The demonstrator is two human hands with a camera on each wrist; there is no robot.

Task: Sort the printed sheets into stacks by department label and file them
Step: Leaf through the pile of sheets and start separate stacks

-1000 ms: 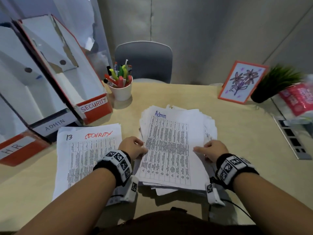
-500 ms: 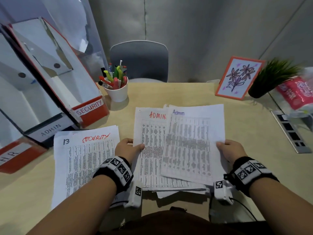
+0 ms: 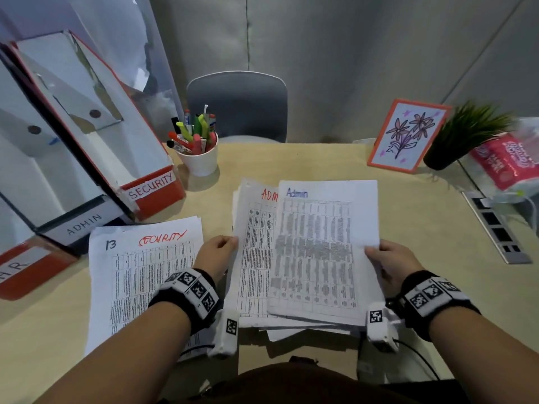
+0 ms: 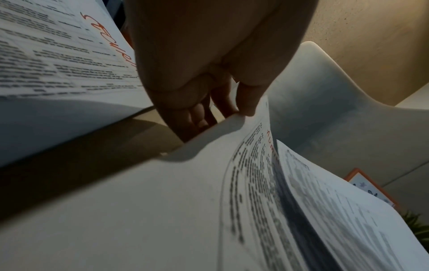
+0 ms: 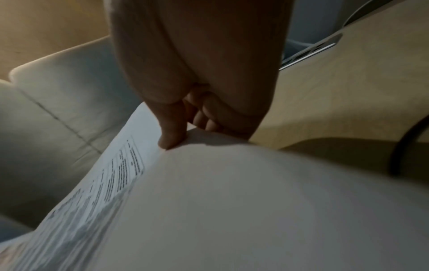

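Two Admin sheets fanned over the middle pile (image 3: 294,326) on the table (image 3: 408,228): blue-labelled sheet (image 3: 323,252) pinched at its right edge by right hand (image 3: 390,265), red-labelled sheet (image 3: 252,252) pinched at its left edge by left hand (image 3: 214,253). Left of these, SECURITY stack (image 3: 137,275); beyond, labelled file boxes (image 3: 151,189), pen cup (image 3: 199,158).

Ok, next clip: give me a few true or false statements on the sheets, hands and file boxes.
1. The right hand holds a sheet headed Admin in blue. True.
2. The left hand rests flat on the Security sheet. False: it grips the left edge of the middle stack.
3. The sheet exposed atop that stack is headed in red. True.
4. The pen cup lies tipped over. False: it stands upright.
5. The Security file box stands right of the plant. False: it is far left of the plant.
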